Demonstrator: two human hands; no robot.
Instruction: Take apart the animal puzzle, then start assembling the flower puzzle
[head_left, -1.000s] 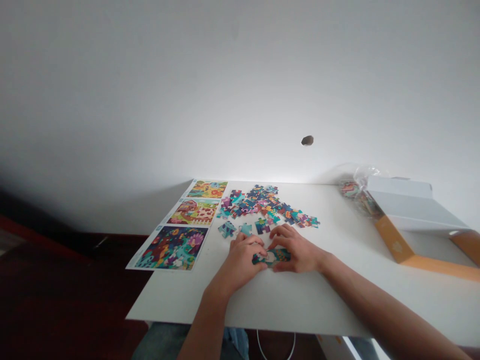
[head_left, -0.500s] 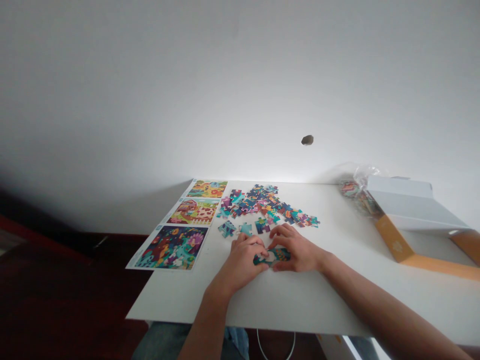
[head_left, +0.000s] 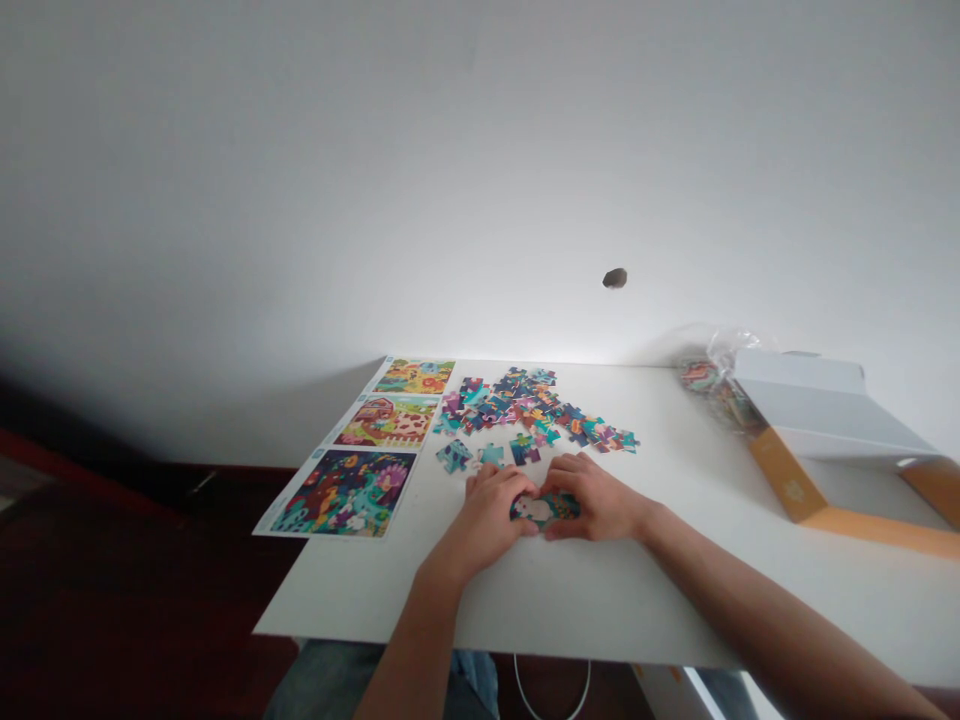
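Note:
Between my two hands, low over the white table, are jigsaw puzzle pieces with a pale animal on dark green, seemingly fitted side by side. My left hand grips their left edge, fingers curled over the top and thumb at the near side. On the right edge, my right hand holds on in the same way, its fingertips close to the left ones. The seam between the pieces is too small to make out. Just beyond my fingers lie a few loose pieces.
A heap of mixed puzzle pieces spreads behind my hands. To the left lies a sheet with three printed pictures. At the right stand an open orange-edged box and a clear plastic bag by the wall.
My left fingers have shifted slightly right, closer to the right fingertips. More of the pale animal shows between my hands. The loose pieces and the box stay put.

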